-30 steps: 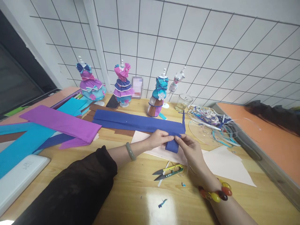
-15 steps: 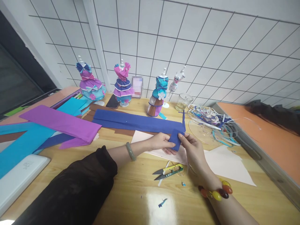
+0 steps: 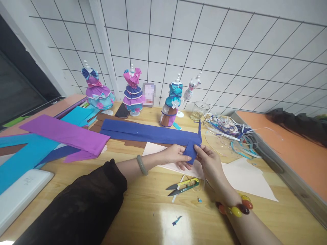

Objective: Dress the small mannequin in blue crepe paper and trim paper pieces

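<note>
A small folded piece of dark blue crepe paper [image 3: 190, 151] is pinched between both hands just above the table. My left hand [image 3: 175, 156] grips its left side with thumb and fingers closed. From the right, my right hand [image 3: 208, 164] holds the other edge, fingers closed on it. Right behind the hands lies a long folded strip of the same blue paper [image 3: 149, 133]. White paper sheets [image 3: 242, 177] lie under and to the right of the hands. Yellow-handled thread snips [image 3: 183, 186] rest on the wood just in front of them.
Three dressed mini mannequins [image 3: 133, 93] and a bare white one [image 3: 191, 90] stand along the tiled wall, beside a glass cup [image 3: 200, 111]. Ribbon scraps fill a clear dish [image 3: 231, 136] at right. Purple [image 3: 65, 133] and teal [image 3: 22, 158] paper lie left, with a white box [image 3: 19, 195].
The small blue piece was folded and lifted slightly, from hanging below the fingers to a compact fold between both hands. The hands barely shifted.
</note>
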A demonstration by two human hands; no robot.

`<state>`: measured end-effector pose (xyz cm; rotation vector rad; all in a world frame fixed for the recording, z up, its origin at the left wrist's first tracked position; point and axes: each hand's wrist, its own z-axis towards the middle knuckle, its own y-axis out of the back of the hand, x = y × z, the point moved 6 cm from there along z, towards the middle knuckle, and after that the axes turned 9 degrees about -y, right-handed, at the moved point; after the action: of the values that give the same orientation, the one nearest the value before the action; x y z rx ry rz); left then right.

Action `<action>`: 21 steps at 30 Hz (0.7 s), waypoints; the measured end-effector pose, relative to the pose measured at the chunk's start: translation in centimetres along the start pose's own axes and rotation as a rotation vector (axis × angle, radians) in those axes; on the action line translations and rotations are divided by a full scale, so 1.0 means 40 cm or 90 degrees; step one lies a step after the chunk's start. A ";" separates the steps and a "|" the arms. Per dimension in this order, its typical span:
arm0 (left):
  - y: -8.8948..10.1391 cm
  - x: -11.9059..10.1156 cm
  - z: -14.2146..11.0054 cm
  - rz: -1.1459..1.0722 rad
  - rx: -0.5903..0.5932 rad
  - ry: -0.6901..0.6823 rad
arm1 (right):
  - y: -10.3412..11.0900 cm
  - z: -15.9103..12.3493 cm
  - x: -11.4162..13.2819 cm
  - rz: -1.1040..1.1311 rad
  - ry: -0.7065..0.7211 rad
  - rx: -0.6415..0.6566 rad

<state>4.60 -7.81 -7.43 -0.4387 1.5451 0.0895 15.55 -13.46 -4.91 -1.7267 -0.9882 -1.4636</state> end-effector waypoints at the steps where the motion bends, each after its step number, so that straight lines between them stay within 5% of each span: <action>1: 0.000 0.000 0.000 -0.004 0.006 0.001 | 0.000 0.001 -0.001 0.011 -0.006 0.004; 11: -0.004 -0.014 -0.004 -0.038 0.017 -0.019 | -0.031 -0.011 -0.006 0.032 -0.084 0.137; 21: -0.014 -0.002 0.003 -0.001 0.041 -0.037 | -0.018 -0.003 -0.014 0.087 -0.107 0.096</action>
<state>4.88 -8.28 -7.25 -0.3830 1.4865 0.0505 14.82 -13.30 -5.45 -1.7917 -1.0178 -1.1435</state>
